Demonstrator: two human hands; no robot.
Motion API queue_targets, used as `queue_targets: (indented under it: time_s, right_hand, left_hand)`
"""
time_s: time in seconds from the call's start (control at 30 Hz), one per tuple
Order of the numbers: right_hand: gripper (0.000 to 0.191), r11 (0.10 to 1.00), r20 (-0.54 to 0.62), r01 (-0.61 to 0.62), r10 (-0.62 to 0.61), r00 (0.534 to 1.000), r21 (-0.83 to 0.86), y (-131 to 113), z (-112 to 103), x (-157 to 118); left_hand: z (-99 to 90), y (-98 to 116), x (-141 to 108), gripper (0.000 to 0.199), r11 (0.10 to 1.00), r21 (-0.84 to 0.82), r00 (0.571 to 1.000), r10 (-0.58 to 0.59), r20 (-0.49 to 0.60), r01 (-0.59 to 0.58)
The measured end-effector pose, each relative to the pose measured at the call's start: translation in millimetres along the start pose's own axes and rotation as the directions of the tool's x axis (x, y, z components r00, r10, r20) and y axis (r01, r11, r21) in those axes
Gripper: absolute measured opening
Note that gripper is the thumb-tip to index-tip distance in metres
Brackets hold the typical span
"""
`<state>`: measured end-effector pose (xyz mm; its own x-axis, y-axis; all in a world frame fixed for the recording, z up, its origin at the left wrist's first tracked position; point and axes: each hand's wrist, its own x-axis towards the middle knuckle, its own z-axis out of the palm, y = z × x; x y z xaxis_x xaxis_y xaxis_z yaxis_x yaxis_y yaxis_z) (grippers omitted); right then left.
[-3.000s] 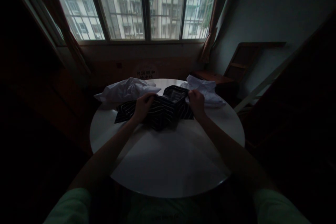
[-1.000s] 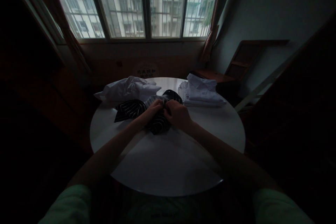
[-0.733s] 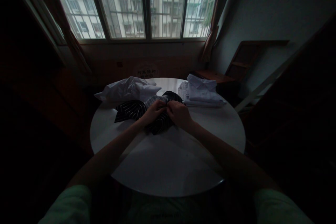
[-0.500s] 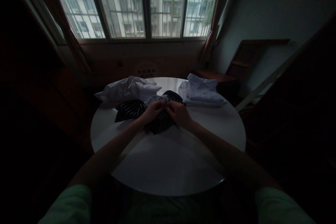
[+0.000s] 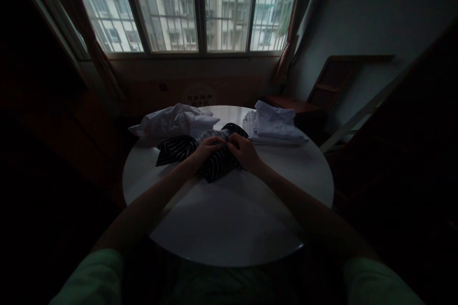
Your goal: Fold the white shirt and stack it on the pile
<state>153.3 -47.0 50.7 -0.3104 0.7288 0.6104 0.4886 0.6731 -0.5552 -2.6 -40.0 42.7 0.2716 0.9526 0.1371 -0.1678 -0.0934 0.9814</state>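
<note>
A black garment with white stripes [image 5: 179, 147] lies bunched across the middle of the round table, with a greyer striped part at its centre. Over its middle, my left hand [image 5: 208, 147] is closed on the striped cloth, fingers pointing right. My right hand [image 5: 243, 148] pinches the same cloth just beside it, the fingertips of both hands nearly meeting. What lies between the fingertips is too dark and small to make out.
The white round table [image 5: 229, 219] carries a rumpled white cloth [image 5: 168, 121] at the back left and a stack of folded white clothes [image 5: 275, 124] at the back right. Behind stand a low brown cabinet [image 5: 293, 104] and a barred window [image 5: 196, 9].
My right hand has shifted slightly up, its fingers a little more raised and bent. My left hand and the striped garment stay nearly in place.
</note>
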Motion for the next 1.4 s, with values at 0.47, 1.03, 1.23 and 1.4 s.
queue_targets:
  time_s: [0.47,1.03,1.23,1.4]
  right_hand:
    - [0.007,0.995,-0.196,-0.096,0.1,0.975,0.029,15,-7,6]
    - [0.017,0.983,-0.429,-0.097,0.156,0.89,0.156,2,-15,0]
    - [0.018,0.999,-0.368,-0.038,0.049,0.929,0.039,-11,-8,-11]
    - [0.016,0.994,-0.412,-0.089,0.105,0.905,0.058,-5,-10,-7]
  left_hand:
    - [-4.1,7,-3,0.024,0.977,-0.182,0.993,-0.115,-0.012,0.11]
    - [-0.7,25,-16,0.012,0.616,0.686,0.717,0.669,-0.194,-0.389]
    - [21.6,8,-22,0.022,0.482,0.766,0.859,0.481,0.174,-0.425]
    - [11.6,2,-17,0.017,0.514,0.769,0.921,0.285,0.266,-0.381]
